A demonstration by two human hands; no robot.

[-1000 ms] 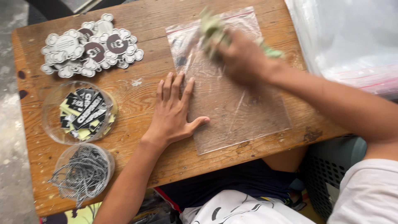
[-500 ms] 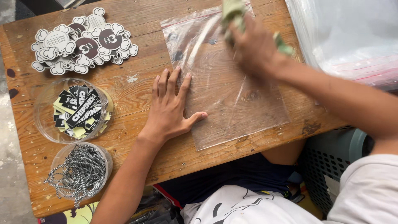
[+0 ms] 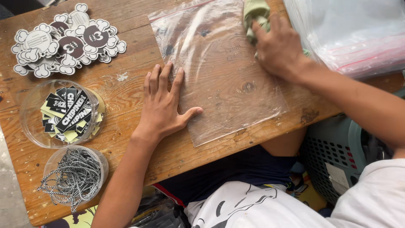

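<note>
A clear zip bag (image 3: 223,80) lies flat on the wooden table (image 3: 126,97). My left hand (image 3: 162,105) presses flat on the bag's left edge, fingers spread and pointing away from me. My right hand (image 3: 278,48) is closed on a pale green cloth (image 3: 256,12) and presses it onto the bag's upper right part. Only the top of the cloth shows above my fingers.
A pile of flower-edged black-and-white stickers (image 3: 63,40) lies at the far left. A clear tub of black and yellow labels (image 3: 67,112) and a clear tub of speckled cords (image 3: 76,175) stand at the left. A stack of clear bags (image 3: 350,33) sits at right, a grey basket (image 3: 337,152) below.
My right hand has slid the cloth across the top of the bag toward the right. My left hand has stayed flat on the bag's left edge.
</note>
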